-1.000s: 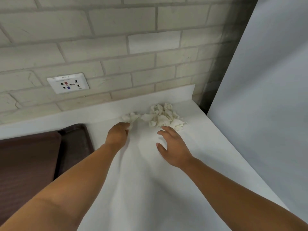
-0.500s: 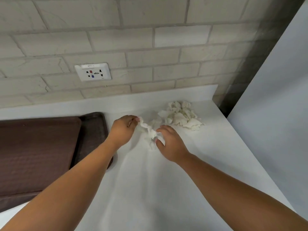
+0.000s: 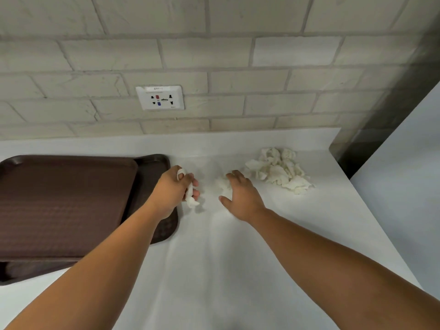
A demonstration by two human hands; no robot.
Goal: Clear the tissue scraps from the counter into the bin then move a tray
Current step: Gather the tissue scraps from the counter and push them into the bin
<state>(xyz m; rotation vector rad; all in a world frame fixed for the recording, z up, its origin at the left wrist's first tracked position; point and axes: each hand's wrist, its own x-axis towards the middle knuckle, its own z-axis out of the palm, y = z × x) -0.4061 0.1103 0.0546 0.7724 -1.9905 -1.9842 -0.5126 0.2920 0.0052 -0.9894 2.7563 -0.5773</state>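
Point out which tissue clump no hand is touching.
The big pile farthest right; the left hand grips one strip, the right hand covers a scrap.

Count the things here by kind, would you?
Trays: 2, stacked, brown
Tissue scraps: 2, one in the left hand, one under the right hand
Tissue pile: 1
Socket: 1
Total: 6

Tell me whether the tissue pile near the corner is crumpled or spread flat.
Crumpled: the tissue pile lies in bunched, wrinkled lumps on the counter.
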